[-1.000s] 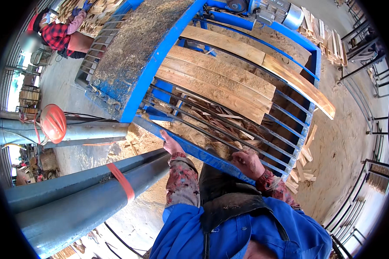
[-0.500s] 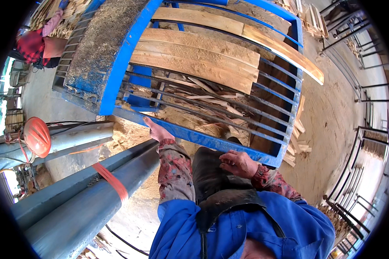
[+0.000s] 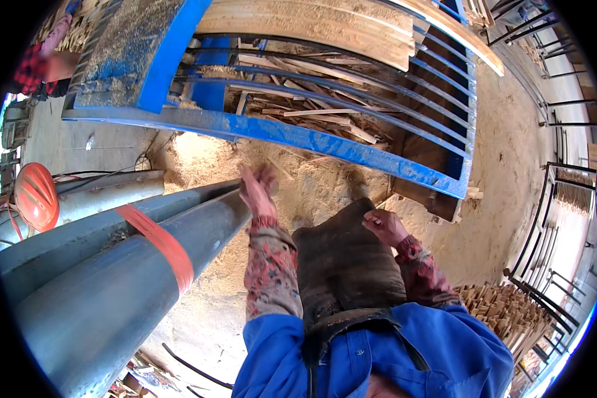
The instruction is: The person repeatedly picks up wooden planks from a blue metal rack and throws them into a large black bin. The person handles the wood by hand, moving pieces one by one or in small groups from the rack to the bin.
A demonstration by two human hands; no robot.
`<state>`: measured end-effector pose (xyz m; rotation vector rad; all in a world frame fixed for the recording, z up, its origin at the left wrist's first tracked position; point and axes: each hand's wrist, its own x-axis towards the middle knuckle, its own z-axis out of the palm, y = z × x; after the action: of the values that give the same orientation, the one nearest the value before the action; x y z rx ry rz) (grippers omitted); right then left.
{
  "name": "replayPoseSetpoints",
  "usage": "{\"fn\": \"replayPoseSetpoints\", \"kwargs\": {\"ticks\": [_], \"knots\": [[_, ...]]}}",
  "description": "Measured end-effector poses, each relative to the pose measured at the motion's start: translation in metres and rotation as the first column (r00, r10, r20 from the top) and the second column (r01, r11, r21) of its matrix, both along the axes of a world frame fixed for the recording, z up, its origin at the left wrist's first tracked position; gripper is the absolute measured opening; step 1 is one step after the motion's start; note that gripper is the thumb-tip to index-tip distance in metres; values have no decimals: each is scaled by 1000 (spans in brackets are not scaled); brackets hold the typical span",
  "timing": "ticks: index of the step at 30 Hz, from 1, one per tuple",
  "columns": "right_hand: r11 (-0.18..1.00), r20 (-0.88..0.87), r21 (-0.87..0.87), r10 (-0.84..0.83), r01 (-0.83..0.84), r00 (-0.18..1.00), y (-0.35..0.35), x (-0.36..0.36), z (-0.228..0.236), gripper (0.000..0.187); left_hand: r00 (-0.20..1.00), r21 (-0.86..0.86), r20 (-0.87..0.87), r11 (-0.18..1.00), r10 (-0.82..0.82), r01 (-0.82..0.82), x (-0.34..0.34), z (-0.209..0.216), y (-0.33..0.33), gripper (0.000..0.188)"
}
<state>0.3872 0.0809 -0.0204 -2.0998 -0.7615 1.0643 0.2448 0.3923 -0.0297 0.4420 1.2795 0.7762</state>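
Left hand (image 3: 259,191) and right hand (image 3: 386,227) are both sitting farther from the blue frame (image 3: 331,142) than they were a second ago. Earlier, the left hand is gripping the front rail; now it is hovering, slightly blurred, around the near end of the grey pipe (image 3: 132,292), and whether it is touching the metal is impossible to tell. Its grip is standing wide, with nothing visible between the fingers. Having left the rail's edge, the right hand is hanging over the dark garment (image 3: 348,265) covering the legs; its grip is curling loosely, and whether anything is inside it I cannot tell.

Compared with the earlier views, the blue frame is lying higher in the picture, spanning the top, and more sawdust (image 3: 199,159) on the floor is showing between its rail and the person. Pale boards (image 3: 325,26) are still resting side by side across its bars, now cut off by the upper edge. Loose scrap sticks (image 3: 318,113) are lying below the bars. Around the pipe an orange strap (image 3: 162,242) is wrapping tightly, and an orange hard hat (image 3: 36,197) is hanging at far left. Low on the right, a bundle of sticks (image 3: 504,308) is now showing more fully.
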Motion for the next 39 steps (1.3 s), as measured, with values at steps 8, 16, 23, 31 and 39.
{"fn": "replayPoseSetpoints", "kwargs": {"ticks": [8,16,23,31,39], "knots": [[939,177,17,336,-344,925,49,63,-187,19,969,-232,-122,955,-216,184,-92,-179,-101,42],[936,154,-156,339,-316,928,71,139,-340,26,949,-338,2,893,-315,297,-101,-352,-140,25],[862,189,-379,428,-337,884,115,193,-416,19,860,-252,-238,884,-451,393,-49,-468,-138,22],[906,547,-245,423,-345,723,153,257,-512,27,817,-177,-297,869,-495,462,30,-629,-154,35],[841,551,-498,494,-210,672,203,308,-562,49,850,-99,-375,927,-371,361,93,-744,-176,36]]}}
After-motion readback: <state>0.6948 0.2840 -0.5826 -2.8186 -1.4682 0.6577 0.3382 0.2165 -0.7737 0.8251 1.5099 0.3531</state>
